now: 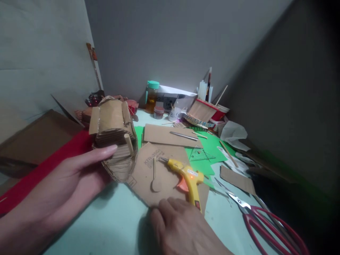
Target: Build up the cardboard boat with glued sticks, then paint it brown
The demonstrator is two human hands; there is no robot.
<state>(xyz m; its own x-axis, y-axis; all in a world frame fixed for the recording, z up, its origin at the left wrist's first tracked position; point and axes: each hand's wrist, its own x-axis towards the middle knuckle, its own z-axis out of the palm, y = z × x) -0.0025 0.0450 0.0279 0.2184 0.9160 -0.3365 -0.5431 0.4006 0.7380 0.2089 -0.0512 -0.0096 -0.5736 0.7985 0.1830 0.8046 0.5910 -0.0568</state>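
Observation:
A cardboard model shaped like a boat (113, 117) is raised above the table at the left, with a short stick standing in its front part. My left hand (82, 173) grips it from below and the side, the thumb resting on its ridged deck. At the bottom centre, my right hand (180, 223) has its fingers curled down near the edge of a cardboard piece (170, 156); the fingertips are hidden. Just beyond that hand, a yellow glue gun (190, 175) lies on the cardboard. A wooden spoon (156, 182) lies left of it.
Red-handled scissors (247, 209) lie at the right beside a small cardboard strip (236, 179). Green paper (220, 156) carries a clear triangle ruler (202, 154). Silver tweezers (183, 136) rest on a cardboard strip. A bottle (152, 97), jars and a cup stand by the wall.

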